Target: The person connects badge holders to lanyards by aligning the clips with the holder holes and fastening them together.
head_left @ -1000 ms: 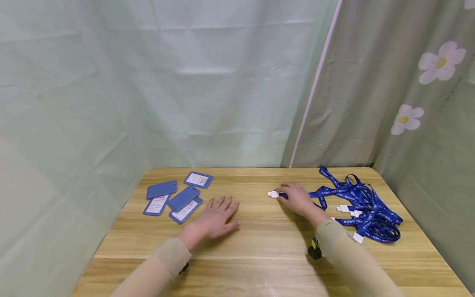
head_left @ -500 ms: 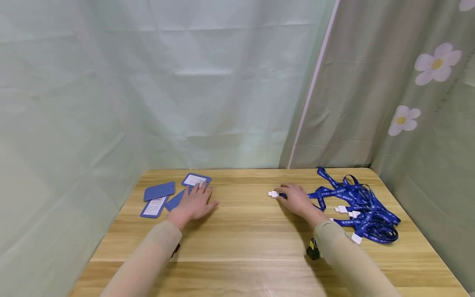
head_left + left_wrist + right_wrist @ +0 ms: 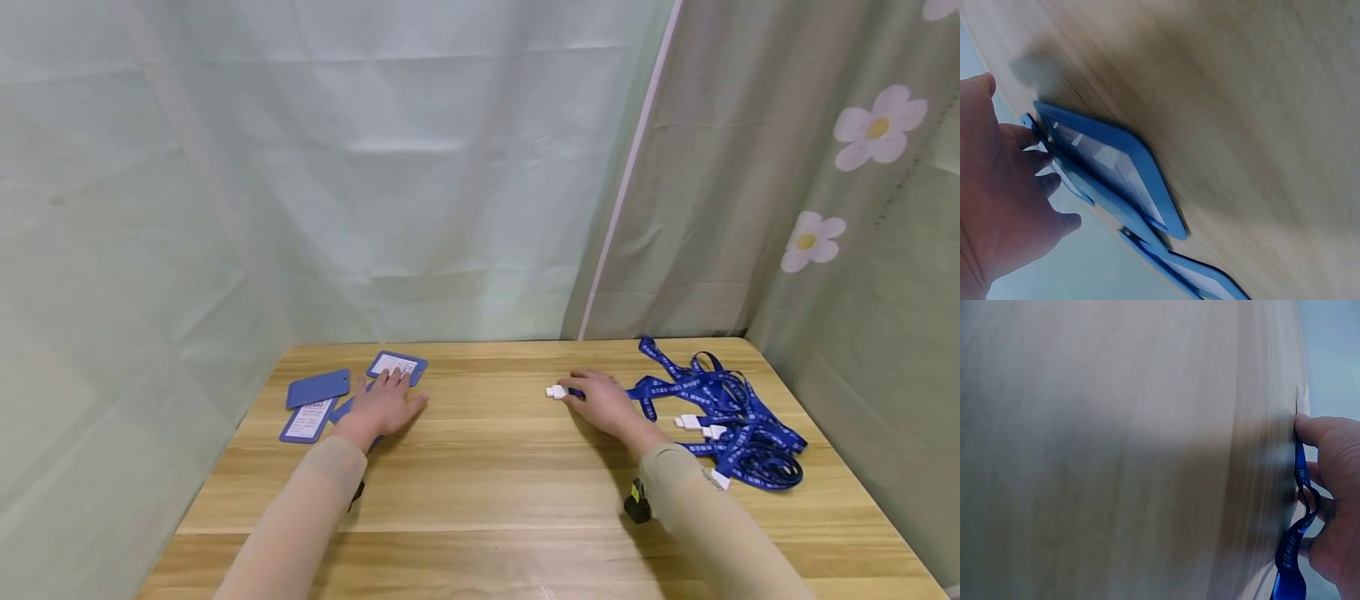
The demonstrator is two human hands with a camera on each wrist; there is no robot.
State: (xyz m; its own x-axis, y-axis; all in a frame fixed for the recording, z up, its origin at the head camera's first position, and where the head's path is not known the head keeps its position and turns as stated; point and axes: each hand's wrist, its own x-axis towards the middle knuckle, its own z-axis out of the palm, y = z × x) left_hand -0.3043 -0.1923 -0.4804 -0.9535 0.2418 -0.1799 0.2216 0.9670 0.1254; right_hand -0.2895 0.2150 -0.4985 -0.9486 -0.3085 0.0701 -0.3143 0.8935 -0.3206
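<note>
My left hand is spread, palm down, over blue badge holders on the left of the table. Its fingertips overlap the far badge holder, and it partly covers another, the tilted badge holder. In the left wrist view, the loosely extended fingers are at the end of a blue-framed badge holder. On the other side, my right hand pinches a blue lanyard just behind its white clip. That clip sticks out to the left past the thumb and fingertips.
Farther left, a badge holder lies back side up across another holder with a printed card. A tangled pile of blue lanyards with white clips is at the right. Curtains hang around the wooden table.
My left hand has moved left and slightly away from me, from beside the badge holders to over them. The right hand keeps its pinch on the lanyard in nearly the same spot.
</note>
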